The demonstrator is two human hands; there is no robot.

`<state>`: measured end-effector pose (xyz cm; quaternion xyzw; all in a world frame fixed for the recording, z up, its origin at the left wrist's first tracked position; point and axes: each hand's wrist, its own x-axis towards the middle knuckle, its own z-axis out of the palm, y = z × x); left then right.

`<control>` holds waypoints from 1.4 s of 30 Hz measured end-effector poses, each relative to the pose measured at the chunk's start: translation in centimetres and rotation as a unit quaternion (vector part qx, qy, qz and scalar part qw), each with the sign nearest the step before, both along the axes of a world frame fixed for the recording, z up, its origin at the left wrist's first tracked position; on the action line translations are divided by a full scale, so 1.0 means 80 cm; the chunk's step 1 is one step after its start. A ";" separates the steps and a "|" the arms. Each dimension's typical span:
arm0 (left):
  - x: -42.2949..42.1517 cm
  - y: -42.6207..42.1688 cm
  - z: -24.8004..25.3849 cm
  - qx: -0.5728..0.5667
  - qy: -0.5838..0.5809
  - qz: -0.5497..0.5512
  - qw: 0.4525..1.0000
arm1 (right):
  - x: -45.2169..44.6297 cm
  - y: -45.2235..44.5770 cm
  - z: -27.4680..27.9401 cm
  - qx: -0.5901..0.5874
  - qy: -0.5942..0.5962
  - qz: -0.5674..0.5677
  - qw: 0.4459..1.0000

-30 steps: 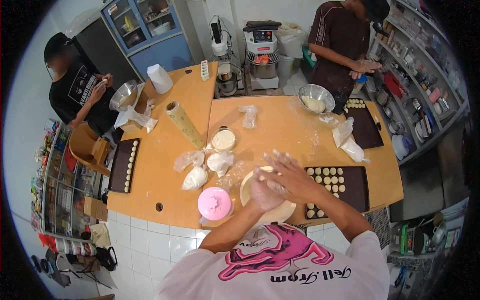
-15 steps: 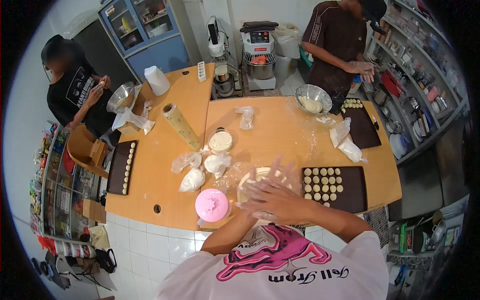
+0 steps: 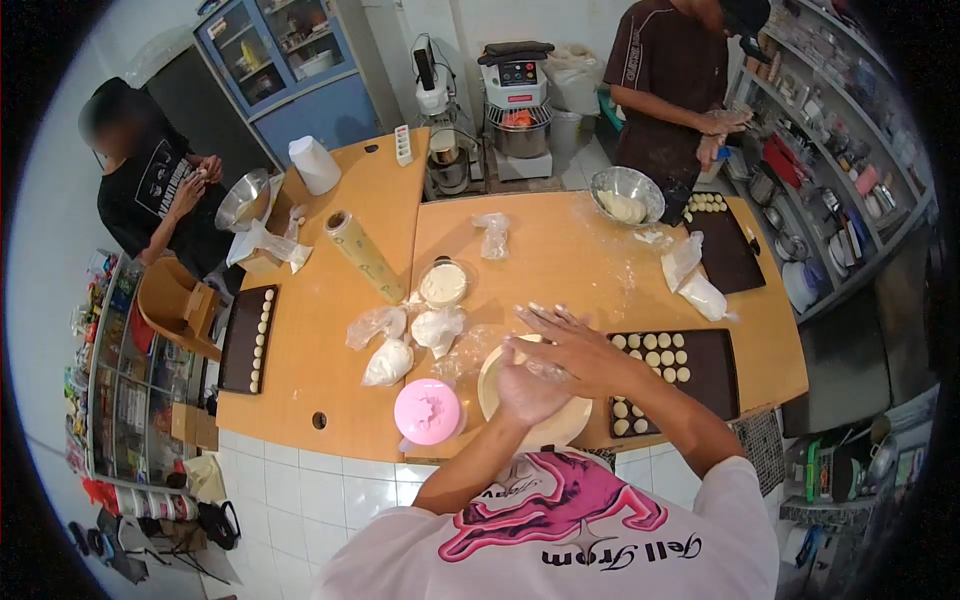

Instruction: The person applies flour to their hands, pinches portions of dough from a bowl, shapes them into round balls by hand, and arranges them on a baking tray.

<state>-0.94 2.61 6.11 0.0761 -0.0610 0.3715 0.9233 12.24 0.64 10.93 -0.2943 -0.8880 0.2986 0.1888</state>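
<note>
My left hand (image 3: pixel 532 392) and my right hand (image 3: pixel 583 358) meet palm to palm above a round cream-coloured bowl (image 3: pixel 560 430). The right lies across the left, with its floury fingers stretched out toward the far left. The left hand's fingers are extended and partly covered. Whatever may lie between the palms is hidden. To the right, a dark baking tray (image 3: pixel 712 375) carries rows of small pale dough balls (image 3: pixel 650 357), partly behind my right forearm. A pink lidded container (image 3: pixel 427 411) stands to the left of the bowl.
Bags of white powder (image 3: pixel 388 362), a small bowl of powder (image 3: pixel 443 285) and a cling-film roll (image 3: pixel 364 257) lie farther left. Two other people stand across the table, near metal bowls (image 3: pixel 627 197) and trays (image 3: pixel 248 340). A stand mixer (image 3: pixel 518 110) is behind.
My hands have shifted against each other, the right fingers now pointing farther away and more of the left palm showing. The co-worker at the right has turned their hands.
</note>
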 end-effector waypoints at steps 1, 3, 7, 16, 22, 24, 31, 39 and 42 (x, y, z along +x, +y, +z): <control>0.010 -0.005 -0.004 0.005 -0.014 -0.028 1.000 | -0.007 -0.009 0.008 0.020 0.002 0.006 1.000; 0.017 -0.002 -0.017 0.016 -0.052 -0.035 0.998 | -0.020 -0.025 0.026 0.061 0.002 0.025 0.998; -0.007 0.012 -0.016 0.011 -0.065 0.000 0.998 | -0.009 -0.020 0.021 0.000 -0.039 0.046 0.998; -0.011 0.022 -0.095 -0.221 0.114 0.128 0.960 | 0.015 0.013 -0.088 0.155 0.069 -0.301 0.938; -0.054 0.029 -0.074 -0.256 0.225 0.231 0.911 | 0.072 -0.017 -0.112 0.026 0.043 -0.365 0.930; -0.057 0.031 -0.080 -0.277 0.264 0.246 0.891 | 0.069 -0.024 -0.128 -0.081 -0.013 -0.337 0.938; -0.056 0.019 -0.104 -0.334 0.276 0.222 0.874 | -0.009 -0.009 -0.275 -0.093 -0.255 -0.342 0.900; -0.066 0.018 -0.124 -0.320 0.283 0.234 0.873 | -0.005 0.008 -0.321 0.007 -0.284 -0.352 0.892; -0.059 0.016 -0.120 -0.327 0.295 0.231 0.868 | -0.003 0.014 -0.320 -0.017 -0.263 -0.383 0.885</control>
